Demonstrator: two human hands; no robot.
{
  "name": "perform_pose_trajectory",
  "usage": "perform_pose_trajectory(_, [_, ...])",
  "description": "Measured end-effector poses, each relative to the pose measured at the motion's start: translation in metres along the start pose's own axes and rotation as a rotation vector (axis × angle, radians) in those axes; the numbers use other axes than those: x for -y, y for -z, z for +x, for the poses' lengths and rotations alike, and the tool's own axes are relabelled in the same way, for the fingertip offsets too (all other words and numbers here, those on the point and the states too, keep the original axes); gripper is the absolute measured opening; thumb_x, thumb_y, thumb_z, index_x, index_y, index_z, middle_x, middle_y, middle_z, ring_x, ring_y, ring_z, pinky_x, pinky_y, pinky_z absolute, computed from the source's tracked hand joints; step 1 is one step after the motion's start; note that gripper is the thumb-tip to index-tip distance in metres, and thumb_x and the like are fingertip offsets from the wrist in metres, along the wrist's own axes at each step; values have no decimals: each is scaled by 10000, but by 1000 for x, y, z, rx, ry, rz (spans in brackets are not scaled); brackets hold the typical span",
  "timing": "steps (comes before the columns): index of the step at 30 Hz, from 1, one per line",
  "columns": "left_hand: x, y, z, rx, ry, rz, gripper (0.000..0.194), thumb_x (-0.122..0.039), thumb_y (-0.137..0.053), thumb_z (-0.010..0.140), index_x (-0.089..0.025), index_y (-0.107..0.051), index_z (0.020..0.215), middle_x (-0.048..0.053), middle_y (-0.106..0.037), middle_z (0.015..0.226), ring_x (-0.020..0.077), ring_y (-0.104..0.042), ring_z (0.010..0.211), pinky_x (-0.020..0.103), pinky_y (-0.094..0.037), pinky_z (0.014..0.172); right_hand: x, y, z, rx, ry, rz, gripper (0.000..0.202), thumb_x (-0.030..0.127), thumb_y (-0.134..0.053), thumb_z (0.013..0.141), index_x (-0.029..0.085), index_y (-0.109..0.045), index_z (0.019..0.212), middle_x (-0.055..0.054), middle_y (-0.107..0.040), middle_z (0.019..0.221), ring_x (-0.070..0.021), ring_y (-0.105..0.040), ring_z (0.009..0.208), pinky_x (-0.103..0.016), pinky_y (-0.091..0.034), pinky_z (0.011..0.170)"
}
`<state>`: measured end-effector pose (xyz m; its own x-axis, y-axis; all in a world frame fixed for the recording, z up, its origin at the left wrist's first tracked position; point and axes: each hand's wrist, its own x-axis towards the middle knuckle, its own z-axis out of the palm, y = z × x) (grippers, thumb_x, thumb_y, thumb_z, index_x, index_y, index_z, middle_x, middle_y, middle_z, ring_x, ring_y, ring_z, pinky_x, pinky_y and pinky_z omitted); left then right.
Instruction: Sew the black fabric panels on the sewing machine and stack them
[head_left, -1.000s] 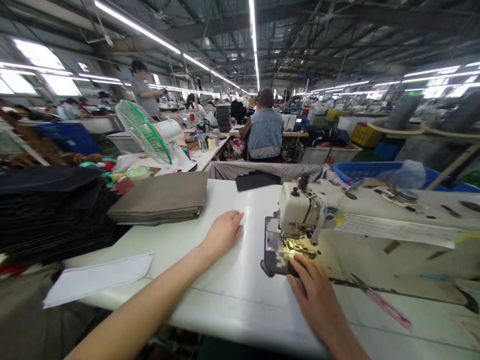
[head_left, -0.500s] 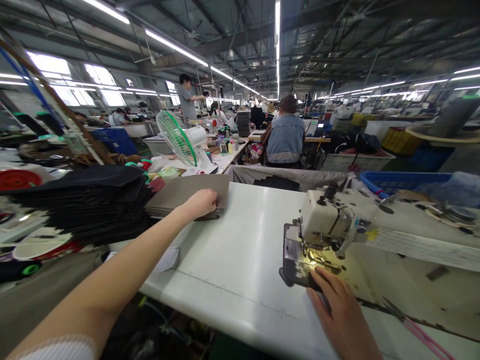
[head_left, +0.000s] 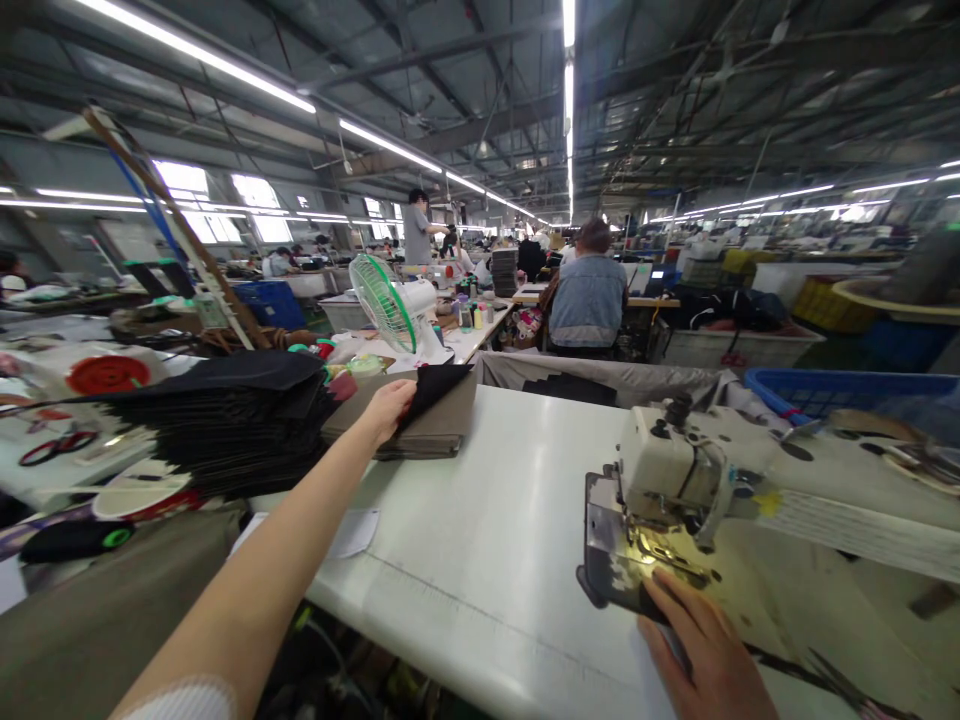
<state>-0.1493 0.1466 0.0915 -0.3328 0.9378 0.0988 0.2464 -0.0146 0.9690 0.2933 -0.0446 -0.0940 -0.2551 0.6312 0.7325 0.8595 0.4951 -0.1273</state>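
Observation:
My left hand point(head_left: 391, 408) is closed on the near edge of the top fabric piece point(head_left: 441, 388), which is folded back so its black underside shows. Below it lies a stack of grey-brown fabric pieces point(head_left: 435, 440) on the white table point(head_left: 487, 530). At the right, my right hand point(head_left: 701, 645) rests with fingers stretched out by the front of the sewing machine's point(head_left: 664, 460) lit needle plate point(head_left: 667, 555). Nothing shows in that hand.
A tall pile of black fabric pieces point(head_left: 240, 430) stands left of the stack. Behind are a green-rimmed fan point(head_left: 386, 305), a blue basket point(head_left: 840, 392) and a seated person point(head_left: 589, 300). Scissors point(head_left: 836, 675) lie at the lower right.
My left hand has drawn the top fabric piece up and back toward the left, baring its black underside. My right hand stays by the needle plate. The view has shifted slightly left.

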Motion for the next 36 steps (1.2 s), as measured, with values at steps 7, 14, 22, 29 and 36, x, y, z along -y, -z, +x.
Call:
perform_pose_trajectory(7, [-4,1,-1,163,-258,351,129,-167,-694,488,-201,-574,520,-22,-581,599,155,-509,643,241,-387,617,1,-1,-2,12,-21,11,376,469,-457,1007,198,-631,1202,-106,-708,1160,-268,-682,1042,-420,-553,879])
perform_pose_trajectory(14, [-14,0,2,24,-379,460,189,-369,-515,735,-194,-583,712,22,-652,765,201,-592,799,277,-439,732,2,-4,-3,4,-65,24,378,479,-463,1002,212,-644,1199,-99,-705,1175,-266,-680,1056,-416,-561,896])
perform_pose_trajectory(22, [-14,0,-8,234,-482,619,87,-261,-619,563,-214,-551,535,27,-630,733,214,-593,781,302,-469,799,2,-7,-6,23,-107,36,367,459,-476,991,222,-661,1202,-98,-697,1193,-274,-671,1084,-429,-562,919])
perform_pose_trajectory(29, [-23,8,-2,251,-431,647,67,-260,-622,559,-213,-577,543,-10,-628,625,187,-595,672,260,-474,683,2,-6,-6,25,-87,12,354,446,-483,990,211,-660,1188,-95,-702,1191,-265,-678,1073,-419,-566,909])
perform_pose_trajectory(36, [-67,27,5,-190,-472,568,122,-224,-476,703,-235,-399,609,76,-669,763,261,-629,863,343,-458,789,-1,-8,-5,-8,-54,0,363,462,-474,996,206,-663,1171,-97,-714,1164,-262,-693,1040,-408,-580,879])
